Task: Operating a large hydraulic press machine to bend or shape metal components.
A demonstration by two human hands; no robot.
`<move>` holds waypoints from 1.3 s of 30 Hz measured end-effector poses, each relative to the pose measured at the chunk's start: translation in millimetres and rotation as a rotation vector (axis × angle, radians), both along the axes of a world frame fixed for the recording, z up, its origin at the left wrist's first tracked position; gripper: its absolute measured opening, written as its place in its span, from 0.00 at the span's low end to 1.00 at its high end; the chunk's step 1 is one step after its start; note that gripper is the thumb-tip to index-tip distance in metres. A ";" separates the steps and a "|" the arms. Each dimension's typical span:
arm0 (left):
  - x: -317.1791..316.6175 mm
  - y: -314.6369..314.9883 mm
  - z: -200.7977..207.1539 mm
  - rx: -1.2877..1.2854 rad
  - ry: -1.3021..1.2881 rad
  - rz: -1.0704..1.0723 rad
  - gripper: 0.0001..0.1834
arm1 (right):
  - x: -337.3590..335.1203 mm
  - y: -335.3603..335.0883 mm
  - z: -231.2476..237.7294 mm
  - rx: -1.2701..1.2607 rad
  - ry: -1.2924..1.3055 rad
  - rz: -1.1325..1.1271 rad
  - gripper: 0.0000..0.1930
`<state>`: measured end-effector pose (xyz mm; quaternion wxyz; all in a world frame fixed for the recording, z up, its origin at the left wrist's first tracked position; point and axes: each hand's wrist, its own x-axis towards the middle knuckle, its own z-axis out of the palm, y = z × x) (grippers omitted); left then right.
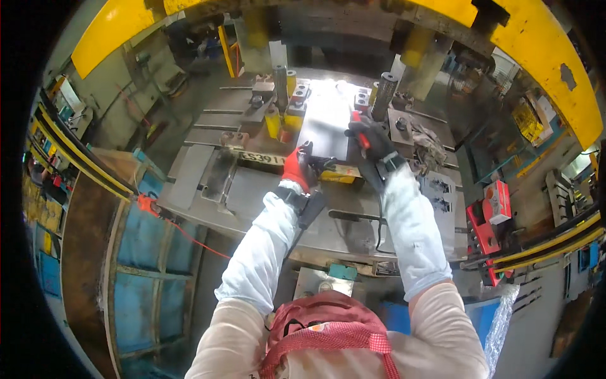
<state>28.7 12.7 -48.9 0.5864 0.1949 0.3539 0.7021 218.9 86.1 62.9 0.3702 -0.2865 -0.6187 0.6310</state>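
A bright, flat metal sheet (323,129) lies in the die between the guide posts. My left hand (304,169), in a red and black glove, is at the sheet's near left corner, its fingers curled about the near edge. At the sheet's right edge is my right hand (377,144) in a dark glove. Its fingers are closed around a narrow red, stick-like tool (361,131), whose exact kind does not show. Glare washes out the far end of the sheet. The fingertips of both hands are partly hidden.
Guide posts stand left (280,88) and right (384,95) of the sheet, with yellow blocks (273,123) on the left. A grey rag (429,144) lies on the right. The yellow press frame (536,44) arches overhead; a red box (497,202) sits at the right.
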 end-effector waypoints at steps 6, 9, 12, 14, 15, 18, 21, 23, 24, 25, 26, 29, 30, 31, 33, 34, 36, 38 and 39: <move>-3.7 3.9 -14.8 0.112 0.114 0.028 0.14 | 99.6 -149.0 -34.3 -0.028 -0.131 -0.185 0.32; -16.7 15.8 -35.8 0.133 0.660 0.035 0.14 | 145.5 -221.1 -75.7 -0.107 -0.244 -0.225 0.33; -18.9 19.1 -42.4 0.064 0.100 -0.056 0.16 | 171.1 -267.5 -119.7 -0.259 -0.254 -0.272 0.33; -12.1 12.9 -38.1 0.142 -0.125 -0.065 0.18 | 180.7 -277.9 -144.1 -0.380 -0.273 -0.212 0.32; -9.6 7.7 -33.8 0.193 -0.112 -0.059 0.17 | 182.4 -280.0 -154.0 -0.354 -0.306 -0.204 0.31; 3.4 0.2 -25.1 0.104 -0.134 0.009 0.14 | 187.2 -281.5 -171.8 -0.545 -0.276 -0.248 0.28; 2.5 -0.5 -24.2 0.257 -0.093 0.051 0.16 | 191.3 -281.2 -174.3 -0.594 -0.211 -0.317 0.24; -1.8 0.6 -26.3 0.139 -0.028 -0.026 0.16 | 192.0 -282.7 -172.7 -0.605 -0.182 -0.331 0.22; -5.5 1.1 -26.8 0.110 0.129 -0.036 0.17 | 191.7 -282.8 -172.3 -0.606 -0.188 -0.319 0.21; -9.2 2.6 -26.5 0.119 0.142 -0.075 0.18 | 191.3 -282.7 -172.0 -0.564 -0.175 -0.298 0.21; -12.2 1.4 -27.2 0.119 0.002 -0.128 0.18 | 189.5 -284.0 -172.8 -0.602 -0.167 -0.315 0.20; -17.0 13.5 -27.3 0.188 -0.113 -0.187 0.19 | 186.2 -285.9 -177.1 -0.598 -0.097 -0.330 0.18; -20.1 21.8 -27.7 0.176 0.000 -0.173 0.19 | 186.3 -286.7 -178.7 -0.610 -0.083 -0.322 0.18; -22.0 33.3 -28.8 0.163 0.122 -0.139 0.19 | 187.3 -287.9 -180.0 -0.624 -0.071 -0.313 0.17; -25.9 67.4 -33.1 0.171 0.200 -0.066 0.20 | 191.1 -291.3 -180.8 -0.606 -0.072 -0.340 0.16; -26.9 82.1 -37.7 0.211 0.133 -0.083 0.20 | 192.6 -293.7 -180.7 -0.604 -0.080 -0.355 0.15; -29.4 105.6 -45.6 0.198 0.030 -0.108 0.20 | 197.1 -298.4 -178.7 -0.552 -0.101 -0.404 0.15; -31.2 118.8 -48.4 0.107 0.041 -0.067 0.20 | 200.1 -302.5 -176.5 -0.538 -0.072 -0.445 0.15; -30.2 119.8 -48.6 0.091 0.065 -0.060 0.20 | 201.5 -305.1 -175.4 -0.549 -0.030 -0.460 0.14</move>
